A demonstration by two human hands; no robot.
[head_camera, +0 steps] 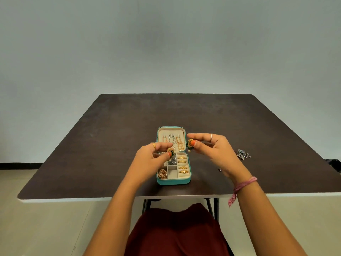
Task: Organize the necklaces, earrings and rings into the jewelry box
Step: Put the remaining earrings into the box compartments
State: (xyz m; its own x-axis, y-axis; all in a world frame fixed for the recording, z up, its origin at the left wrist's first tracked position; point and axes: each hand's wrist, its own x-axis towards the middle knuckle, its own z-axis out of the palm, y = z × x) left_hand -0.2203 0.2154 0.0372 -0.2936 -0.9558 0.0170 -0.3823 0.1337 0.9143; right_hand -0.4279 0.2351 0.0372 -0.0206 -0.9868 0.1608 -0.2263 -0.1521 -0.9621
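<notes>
Pinching round gold-and-green earrings: left hand (150,159), right hand (214,150).

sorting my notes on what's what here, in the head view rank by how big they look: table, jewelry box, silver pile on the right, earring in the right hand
1. table
2. jewelry box
3. silver pile and earring in the right hand: they look alike, and the earring is raised nearer the camera, so I will not rank them.

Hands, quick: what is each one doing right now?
Left hand: pinching a gold and green earring over the jewelry box.
Right hand: pinching the matching earring.
</notes>
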